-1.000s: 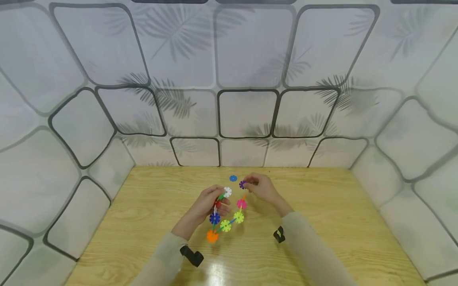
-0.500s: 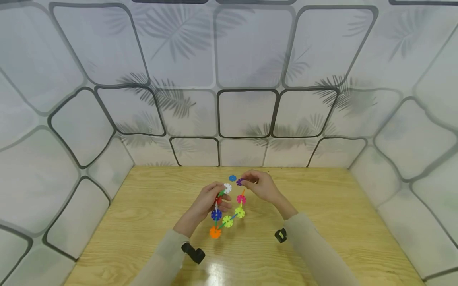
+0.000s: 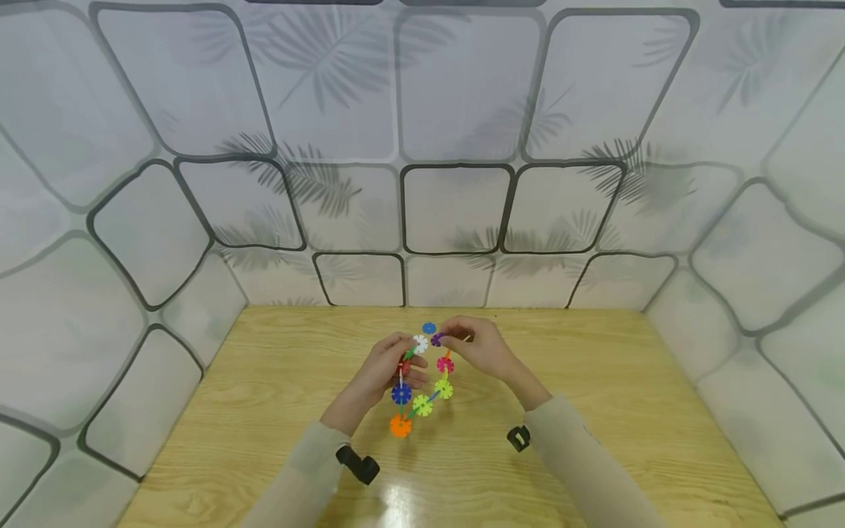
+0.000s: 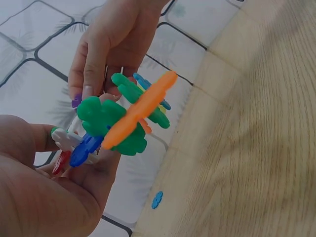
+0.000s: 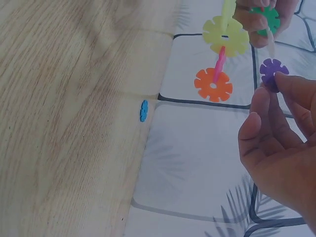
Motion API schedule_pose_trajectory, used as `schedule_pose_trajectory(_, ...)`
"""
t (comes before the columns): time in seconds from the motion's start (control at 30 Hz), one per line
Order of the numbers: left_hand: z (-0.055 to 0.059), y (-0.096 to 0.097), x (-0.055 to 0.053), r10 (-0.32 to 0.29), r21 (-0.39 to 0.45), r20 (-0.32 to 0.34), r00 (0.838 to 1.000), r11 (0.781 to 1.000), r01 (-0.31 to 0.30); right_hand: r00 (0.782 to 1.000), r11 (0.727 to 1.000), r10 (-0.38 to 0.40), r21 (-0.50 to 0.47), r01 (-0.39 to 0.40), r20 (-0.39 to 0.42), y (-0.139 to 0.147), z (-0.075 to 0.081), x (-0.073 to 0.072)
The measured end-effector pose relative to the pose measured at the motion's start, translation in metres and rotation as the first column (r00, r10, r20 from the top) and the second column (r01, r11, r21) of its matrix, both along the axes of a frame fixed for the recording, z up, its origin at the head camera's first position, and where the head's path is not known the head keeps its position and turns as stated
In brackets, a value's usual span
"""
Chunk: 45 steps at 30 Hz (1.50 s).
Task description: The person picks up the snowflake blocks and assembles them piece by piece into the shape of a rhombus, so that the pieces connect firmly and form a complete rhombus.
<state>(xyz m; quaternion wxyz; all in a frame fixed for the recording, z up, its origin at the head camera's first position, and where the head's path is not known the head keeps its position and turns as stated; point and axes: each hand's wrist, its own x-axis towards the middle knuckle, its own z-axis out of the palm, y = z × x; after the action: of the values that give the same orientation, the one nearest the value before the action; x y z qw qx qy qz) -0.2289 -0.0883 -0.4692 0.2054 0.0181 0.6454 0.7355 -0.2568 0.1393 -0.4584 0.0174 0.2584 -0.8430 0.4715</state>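
Note:
A chain of slotted snowflake discs hangs in a curve from my left hand [image 3: 388, 368]. My left thumb and fingers pinch it near the white disc [image 3: 420, 344] and the red disc [image 3: 404, 366]. Below them come a dark blue disc [image 3: 401, 394], an orange disc [image 3: 400, 425], yellow-green discs [image 3: 422, 405] and a pink disc [image 3: 445, 364], with others edge-on between. My right hand [image 3: 487, 350] pinches a purple disc [image 5: 273, 71] between thumb and fingertips. That disc's edge is right at the white disc in the right wrist view. An orange disc [image 5: 213, 85] ends the chain's other side.
A loose blue disc [image 3: 429, 328] lies on the wooden table [image 3: 264, 411] near its back edge, beyond both hands. Patterned panels [image 3: 455, 213] close off the back and sides. Each wrist wears a black strap mount [image 3: 358, 465].
My right hand has carried the purple disc left, close to the white disc. My left hand and the hanging chain have shifted slightly up and to the right. The loose blue disc stays put.

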Motion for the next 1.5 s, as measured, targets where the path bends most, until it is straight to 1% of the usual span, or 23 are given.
schedule_pose_trajectory(0.2,0.000,0.001,0.000,0.001,0.007,0.002,1.000,1.000,-0.001,1.000,1.000,0.000,-0.004,0.000,0.012,-0.002,0.002,0.001)
schedule_pose_trajectory(0.47,0.000,0.002,0.000,-0.001,-0.014,0.002,1.000,1.000,0.001,1.000,1.000,-0.011,0.011,0.011,-0.015,-0.003,0.003,0.002)
schedule_pose_trajectory(0.63,0.001,0.002,0.000,-0.002,-0.020,0.001,1.000,1.000,0.002,1.000,1.000,-0.014,0.023,0.014,-0.018,-0.004,0.004,0.003)
schedule_pose_trajectory(0.9,0.001,0.002,0.000,-0.007,-0.009,0.003,1.000,1.000,0.007,1.000,1.000,-0.001,0.002,0.001,0.007,-0.005,0.006,0.004)
schedule_pose_trajectory(1.1,0.000,0.001,-0.001,-0.012,-0.008,0.007,1.000,1.000,0.012,1.000,1.000,-0.016,0.005,0.016,0.006,-0.005,0.008,0.004)
schedule_pose_trajectory(1.3,0.000,0.001,0.000,-0.024,-0.006,0.006,1.000,1.000,0.024,1.000,1.000,-0.031,0.006,0.031,-0.005,-0.004,0.010,0.005)
schedule_pose_trajectory(1.5,0.002,0.001,0.001,-0.046,-0.010,-0.002,0.999,0.999,0.046,1.000,1.000,-0.026,-0.006,0.026,0.015,-0.004,0.012,0.004)
